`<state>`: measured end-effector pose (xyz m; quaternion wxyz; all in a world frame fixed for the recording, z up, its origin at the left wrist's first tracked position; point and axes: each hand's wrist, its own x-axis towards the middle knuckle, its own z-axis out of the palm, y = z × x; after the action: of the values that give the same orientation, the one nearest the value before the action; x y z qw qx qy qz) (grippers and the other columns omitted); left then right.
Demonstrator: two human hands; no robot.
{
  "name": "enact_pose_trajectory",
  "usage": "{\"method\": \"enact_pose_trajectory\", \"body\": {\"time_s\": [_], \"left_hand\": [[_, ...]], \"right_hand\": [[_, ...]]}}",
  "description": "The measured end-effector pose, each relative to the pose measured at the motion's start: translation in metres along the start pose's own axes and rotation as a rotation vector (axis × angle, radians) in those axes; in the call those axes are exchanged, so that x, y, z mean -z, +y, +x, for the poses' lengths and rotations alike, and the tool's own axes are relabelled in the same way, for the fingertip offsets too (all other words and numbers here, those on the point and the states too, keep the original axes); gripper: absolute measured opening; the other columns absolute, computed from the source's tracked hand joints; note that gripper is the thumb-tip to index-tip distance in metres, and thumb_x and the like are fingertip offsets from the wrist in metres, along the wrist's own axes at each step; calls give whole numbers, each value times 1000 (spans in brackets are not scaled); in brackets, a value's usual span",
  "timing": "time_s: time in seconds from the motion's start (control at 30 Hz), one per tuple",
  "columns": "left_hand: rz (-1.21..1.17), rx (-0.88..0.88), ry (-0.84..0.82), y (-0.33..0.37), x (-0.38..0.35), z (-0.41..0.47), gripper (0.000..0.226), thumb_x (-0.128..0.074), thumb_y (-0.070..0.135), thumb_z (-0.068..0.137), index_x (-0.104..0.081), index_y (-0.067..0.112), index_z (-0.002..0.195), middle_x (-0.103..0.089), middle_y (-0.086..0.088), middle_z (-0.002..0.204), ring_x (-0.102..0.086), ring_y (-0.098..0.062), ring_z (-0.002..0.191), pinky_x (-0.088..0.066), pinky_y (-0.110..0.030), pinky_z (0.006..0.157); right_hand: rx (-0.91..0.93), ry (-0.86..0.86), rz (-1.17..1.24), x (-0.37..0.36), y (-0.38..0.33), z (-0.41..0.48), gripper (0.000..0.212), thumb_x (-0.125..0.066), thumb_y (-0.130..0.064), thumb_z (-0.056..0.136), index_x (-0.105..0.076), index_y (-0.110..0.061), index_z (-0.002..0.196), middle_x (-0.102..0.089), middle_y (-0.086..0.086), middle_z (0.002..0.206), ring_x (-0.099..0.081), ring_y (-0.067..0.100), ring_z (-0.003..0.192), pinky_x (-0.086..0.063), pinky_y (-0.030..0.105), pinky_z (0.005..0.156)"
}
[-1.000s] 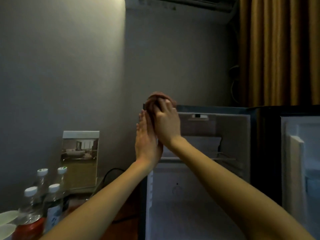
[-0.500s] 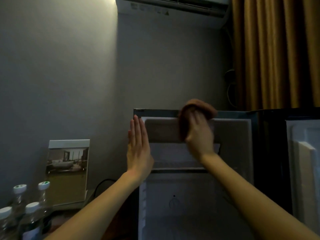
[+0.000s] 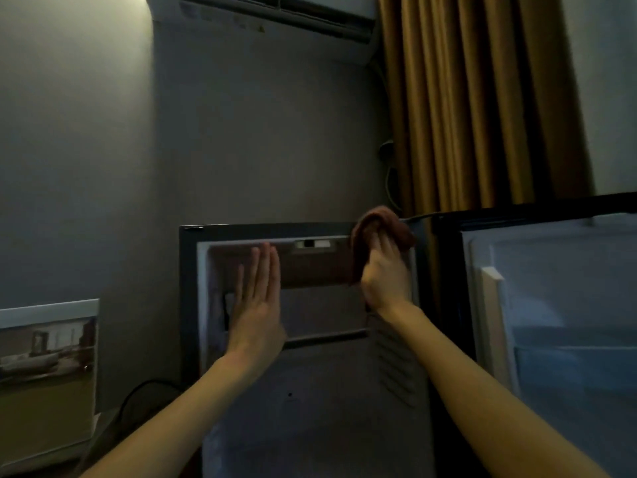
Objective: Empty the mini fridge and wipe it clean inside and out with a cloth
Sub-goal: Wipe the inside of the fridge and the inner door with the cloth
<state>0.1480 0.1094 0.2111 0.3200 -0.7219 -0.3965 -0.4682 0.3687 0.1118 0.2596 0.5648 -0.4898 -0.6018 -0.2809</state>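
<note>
Cloth (image 3: 371, 219) of a reddish brown sits bunched at the top right front corner of the mini fridge (image 3: 262, 230), gripped by the right hand (image 3: 386, 270), whose fingers curl round it and press it against the upper edge. The left hand (image 3: 256, 312) is flat, fingers straight and close together, held upright before the upper left of the open cavity; whether it touches the inside cannot be told. Both forearms reach up from below and cover part of the interior. A thin shelf (image 3: 327, 336) crosses the cavity behind the hands. The fridge door (image 3: 551, 288) stands swung open to the right, its pale inner lining facing the camera. Ochre curtains (image 3: 465, 115) hang behind the right corner, with an air conditioner (image 3: 275, 12) high on the grey wall (image 3: 86, 167). At lower left stands a printed photo card (image 3: 48, 367), and a dark cable (image 3: 138, 395) loops between it and the fridge.
</note>
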Motion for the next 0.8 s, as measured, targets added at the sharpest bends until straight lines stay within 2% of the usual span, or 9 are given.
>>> {"method": "enact_pose_trajectory", "body": {"time_s": [0.07, 0.13, 0.17, 0.23, 0.37, 0.43, 0.57, 0.7, 0.8], "left_hand": [[-8, -80, -25, 27, -8, 16, 107, -54, -7, 67, 9, 5, 152, 13, -13, 161, 10, -26, 149, 4, -42, 119], [11, -127, -49, 51, -12, 31, 103, -54, 0, 70, 9, 3, 152, 10, -14, 161, 8, -27, 149, 1, -44, 119], [32, -139, -58, 61, -14, 38, 100, -54, 5, 75, 11, 3, 151, 14, -13, 160, 12, -26, 148, 4, -44, 120], [67, -124, -96, 75, -16, 46, 94, -49, 13, 86, 22, 5, 146, 28, -10, 156, 25, -24, 144, 12, -43, 119], [110, -117, -117, 78, -18, 47, 93, -46, 17, 89, 27, 5, 145, 35, -9, 153, 30, -23, 142, 14, -45, 118], [93, -135, -87, 74, -20, 46, 95, -49, 13, 85, 23, 4, 146, 30, -9, 156, 26, -22, 144, 11, -47, 119], [42, -152, -84, 75, -22, 45, 93, -50, 11, 83, 16, 3, 149, 23, -9, 158, 21, -23, 146, 11, -45, 119], [-11, -226, -153, 79, -35, 24, 87, -48, 9, 85, 8, 4, 151, 20, -8, 158, 19, -22, 147, 9, -41, 120], [-130, -248, -323, 91, -55, -21, 86, -42, 0, 86, 16, 11, 148, 31, 2, 149, 22, -16, 145, 24, -26, 113]], "right_hand": [[-42, 97, 29, 10, 24, -4, 49, -21, -19, 101, -36, -13, 147, -33, 7, 153, -29, 23, 141, -22, 40, 118], [-38, 166, 91, 17, 29, -7, 38, -26, -17, 106, -41, -30, 139, -37, -8, 146, -32, 6, 136, -19, 32, 120], [-27, 190, 103, 17, 27, -8, 38, -28, -18, 106, -34, -33, 141, -32, -12, 148, -27, 3, 138, -14, 26, 120], [-85, 181, 118, 10, 26, -12, 43, -30, -22, 106, -25, -24, 149, -25, -8, 154, -22, 6, 141, -10, 20, 119], [-366, 145, 180, -18, 45, -23, 42, -29, -22, 106, -32, -13, 147, -35, 6, 152, -34, 19, 139, -1, -4, 100], [-415, 161, 147, -18, 46, -20, 44, -27, -22, 107, -31, -9, 148, -33, 8, 154, -31, 21, 141, -3, 4, 103], [-439, 172, 35, -2, 34, 6, 50, -28, -9, 103, -18, 0, 151, -22, 19, 157, -23, 31, 144, -12, 33, 118], [-425, 131, -84, -4, 40, -6, 49, -30, -11, 103, -20, 1, 150, -25, 19, 156, -24, 31, 143, -13, 34, 116], [-414, 64, -171, -14, 46, -62, 53, -43, -12, 99, -27, 4, 147, -37, 22, 148, -37, 36, 136, -23, 36, 114]]}}
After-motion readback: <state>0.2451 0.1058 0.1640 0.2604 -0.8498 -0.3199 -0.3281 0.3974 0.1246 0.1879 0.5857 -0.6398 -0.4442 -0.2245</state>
